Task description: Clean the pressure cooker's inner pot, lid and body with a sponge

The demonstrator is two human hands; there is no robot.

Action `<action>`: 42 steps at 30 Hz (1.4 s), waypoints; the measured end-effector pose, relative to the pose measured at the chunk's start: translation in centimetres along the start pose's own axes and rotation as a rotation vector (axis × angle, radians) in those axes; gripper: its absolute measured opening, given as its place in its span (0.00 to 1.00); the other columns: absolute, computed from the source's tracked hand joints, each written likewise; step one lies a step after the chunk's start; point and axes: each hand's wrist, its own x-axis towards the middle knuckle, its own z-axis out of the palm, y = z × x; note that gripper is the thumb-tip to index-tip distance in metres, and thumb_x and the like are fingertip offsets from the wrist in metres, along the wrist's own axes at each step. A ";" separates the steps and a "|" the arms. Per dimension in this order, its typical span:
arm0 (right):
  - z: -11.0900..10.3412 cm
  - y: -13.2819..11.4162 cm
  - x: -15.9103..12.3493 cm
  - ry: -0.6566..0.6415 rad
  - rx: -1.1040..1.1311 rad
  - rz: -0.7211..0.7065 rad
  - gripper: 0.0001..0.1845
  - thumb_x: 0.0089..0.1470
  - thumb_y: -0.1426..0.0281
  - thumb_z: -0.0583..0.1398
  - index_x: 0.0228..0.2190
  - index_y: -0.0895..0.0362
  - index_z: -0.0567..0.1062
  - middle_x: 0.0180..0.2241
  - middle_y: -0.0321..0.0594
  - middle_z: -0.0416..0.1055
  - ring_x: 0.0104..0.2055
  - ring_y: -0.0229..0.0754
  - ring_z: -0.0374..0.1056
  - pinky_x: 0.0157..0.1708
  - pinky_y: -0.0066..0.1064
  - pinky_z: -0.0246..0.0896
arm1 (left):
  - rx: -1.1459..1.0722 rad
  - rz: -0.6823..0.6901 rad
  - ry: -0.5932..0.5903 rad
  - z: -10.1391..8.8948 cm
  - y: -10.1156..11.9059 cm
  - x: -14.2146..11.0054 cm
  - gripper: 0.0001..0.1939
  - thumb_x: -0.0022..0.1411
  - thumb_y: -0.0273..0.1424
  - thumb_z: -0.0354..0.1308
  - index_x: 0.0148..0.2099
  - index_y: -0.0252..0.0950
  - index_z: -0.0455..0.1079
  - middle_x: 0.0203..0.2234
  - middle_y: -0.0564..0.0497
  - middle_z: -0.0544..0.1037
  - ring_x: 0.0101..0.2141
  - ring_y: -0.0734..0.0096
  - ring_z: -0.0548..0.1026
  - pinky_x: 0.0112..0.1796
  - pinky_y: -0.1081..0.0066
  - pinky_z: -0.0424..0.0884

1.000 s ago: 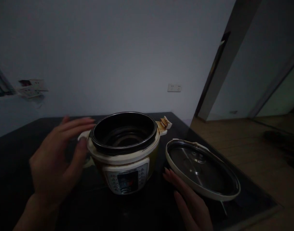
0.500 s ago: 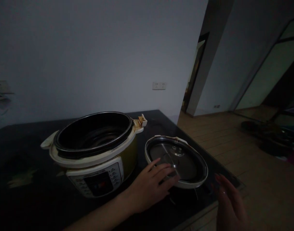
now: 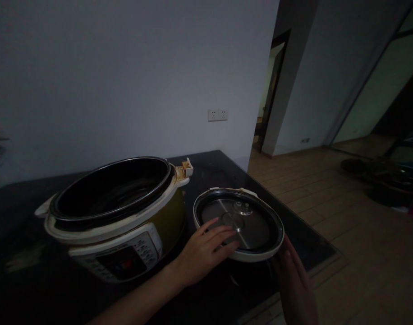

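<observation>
The round lid (image 3: 257, 256) of the cooker lies inside-up on the dark table, its steel inner face and small valves showing. My left hand (image 3: 208, 248) is over the lid's near left rim, fingers stretched and apart across the inner face; its thumb is hidden. At the right rim, my right hand (image 3: 296, 280) has its straight fingers against or just beside the edge; contact there is hard to tell. Left of the lid stands the electric pressure cooker (image 3: 169, 216), uncovered, with a dark inner pot (image 3: 118, 185) and a front control panel.
A stained hinge bracket (image 3: 184, 170) juts from the cooker's right side toward the lid. The dark table (image 3: 213, 167) ends close beyond my right hand, with wooden floor below. A wall with a socket (image 3: 217, 115) rises behind. Dim items (image 3: 389, 180) sit on the floor at far right.
The view has turned right, so cooker and lid appear farther left. My left hand has gone from the cooker's left handle to the lid. My right hand has moved round to the lid's right rim.
</observation>
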 end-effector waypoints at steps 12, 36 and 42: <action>0.3 -0.2 0.2 -0.025 0.011 -0.003 0.29 0.52 0.53 0.61 0.55 0.45 0.69 0.60 0.37 0.63 0.62 0.51 0.57 0.62 0.47 0.48 | -0.060 -0.004 -0.047 -0.8 -0.6 0.9 0.11 0.69 0.27 0.48 0.51 0.37 0.66 0.50 0.48 0.77 0.48 0.68 0.75 0.53 0.56 0.68; 5.0 1.8 0.7 -0.152 0.439 0.283 0.26 0.33 0.66 0.72 0.38 0.51 0.78 0.48 0.42 0.74 0.55 0.50 0.67 0.58 0.49 0.56 | -0.375 -0.230 0.009 -1.9 -3.9 4.9 0.20 0.59 0.31 0.61 0.53 0.39 0.64 0.46 0.46 0.77 0.48 0.62 0.74 0.58 0.50 0.60; 7.4 2.0 1.0 -0.160 0.435 0.227 0.27 0.36 0.63 0.69 0.43 0.48 0.75 0.47 0.39 0.74 0.55 0.48 0.67 0.53 0.47 0.62 | -0.362 -0.300 0.036 -1.8 -4.1 6.0 0.19 0.57 0.30 0.62 0.52 0.37 0.67 0.46 0.45 0.78 0.50 0.57 0.73 0.55 0.48 0.62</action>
